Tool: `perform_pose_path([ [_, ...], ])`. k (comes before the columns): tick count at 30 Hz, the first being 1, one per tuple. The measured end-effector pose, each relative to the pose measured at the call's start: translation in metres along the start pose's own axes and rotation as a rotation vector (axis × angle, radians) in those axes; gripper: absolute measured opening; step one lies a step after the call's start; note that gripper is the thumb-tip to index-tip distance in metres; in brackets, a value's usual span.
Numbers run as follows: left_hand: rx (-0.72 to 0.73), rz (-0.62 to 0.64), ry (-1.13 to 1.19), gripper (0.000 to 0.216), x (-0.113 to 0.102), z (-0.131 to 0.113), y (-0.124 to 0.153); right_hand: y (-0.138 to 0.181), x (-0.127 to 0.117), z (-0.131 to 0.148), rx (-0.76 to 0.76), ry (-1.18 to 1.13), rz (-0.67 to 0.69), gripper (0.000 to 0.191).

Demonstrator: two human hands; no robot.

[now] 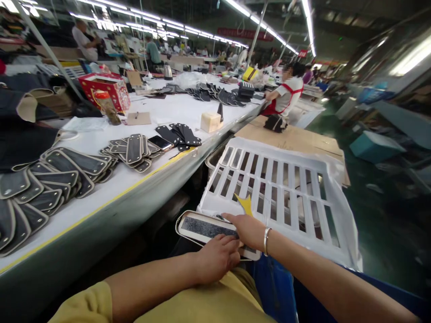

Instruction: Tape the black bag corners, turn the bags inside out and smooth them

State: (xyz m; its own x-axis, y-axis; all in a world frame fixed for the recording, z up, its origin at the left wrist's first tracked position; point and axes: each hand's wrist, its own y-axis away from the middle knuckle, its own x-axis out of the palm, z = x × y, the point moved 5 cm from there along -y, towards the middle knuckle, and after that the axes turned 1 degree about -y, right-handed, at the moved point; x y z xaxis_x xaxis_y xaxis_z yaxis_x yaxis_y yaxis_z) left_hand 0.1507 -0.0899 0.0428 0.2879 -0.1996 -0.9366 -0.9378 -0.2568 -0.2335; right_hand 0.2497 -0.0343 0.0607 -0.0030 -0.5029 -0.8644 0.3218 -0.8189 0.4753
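Note:
A flat oblong piece (205, 228), dark grey in the middle with a pale border, lies across my lap against the edge of a white slatted plastic crate (286, 188). My left hand (217, 258) grips its near edge with curled fingers. My right hand (247, 229), a bracelet on its wrist, lies on top of the piece's right end with fingers stretched flat. A small yellow scrap (245, 204) sits on the crate just beyond my right hand.
A long white worktable (141, 179) runs along my left, bearing stacks of similar dark pieces (50, 179), a phone (160, 142), a wooden block (210, 121) and a red box (106, 89). A person in a red apron (286, 94) works farther down. Cardboard (292, 137) lies beyond the crate.

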Motion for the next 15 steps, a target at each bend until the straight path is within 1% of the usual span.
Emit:
perform_pose_path([
  [4, -0.057, 0.000, 0.155, 0.021, 0.003, 0.001, -0.002, 0.001, -0.002, 0.002, 0.005, 0.002, -0.006, 0.072],
  [6, -0.072, -0.021, 0.223, 0.021, 0.000, 0.002, 0.000, 0.006, -0.002, 0.003, -0.001, 0.029, -0.024, 0.068],
  [7, -0.084, -0.042, 0.258, 0.021, -0.003, 0.004, 0.004, 0.008, -0.001, 0.004, -0.005, 0.044, -0.039, 0.065],
  [8, -0.112, -0.090, 0.286, 0.023, -0.008, 0.008, 0.009, 0.011, 0.000, 0.004, -0.004, 0.055, -0.055, 0.063],
  [9, -0.170, -0.175, 0.300, 0.025, -0.016, 0.015, 0.018, 0.013, 0.001, 0.003, 0.001, 0.059, -0.076, 0.061],
  [10, -0.268, -0.294, 0.295, 0.026, -0.025, 0.026, 0.031, 0.015, 0.001, 0.003, 0.006, 0.054, -0.100, 0.060],
  [11, -0.408, -0.433, 0.262, 0.026, -0.034, 0.041, 0.047, 0.017, 0.002, 0.002, 0.010, 0.046, -0.121, 0.059],
  [12, -0.583, -0.562, 0.206, 0.025, -0.042, 0.057, 0.067, 0.018, 0.003, 0.002, 0.012, 0.038, -0.137, 0.056],
  [13, -0.773, -0.640, 0.143, 0.027, -0.047, 0.073, 0.087, 0.018, 0.004, 0.002, 0.010, 0.035, -0.144, 0.052],
  [14, -0.941, -0.630, 0.103, 0.032, -0.049, 0.088, 0.104, 0.018, 0.005, 0.002, 0.004, 0.040, -0.144, 0.047],
  [15, -1.061, -0.539, 0.105, 0.036, -0.047, 0.101, 0.117, 0.019, 0.006, 0.003, -0.007, 0.052, -0.142, 0.042],
])
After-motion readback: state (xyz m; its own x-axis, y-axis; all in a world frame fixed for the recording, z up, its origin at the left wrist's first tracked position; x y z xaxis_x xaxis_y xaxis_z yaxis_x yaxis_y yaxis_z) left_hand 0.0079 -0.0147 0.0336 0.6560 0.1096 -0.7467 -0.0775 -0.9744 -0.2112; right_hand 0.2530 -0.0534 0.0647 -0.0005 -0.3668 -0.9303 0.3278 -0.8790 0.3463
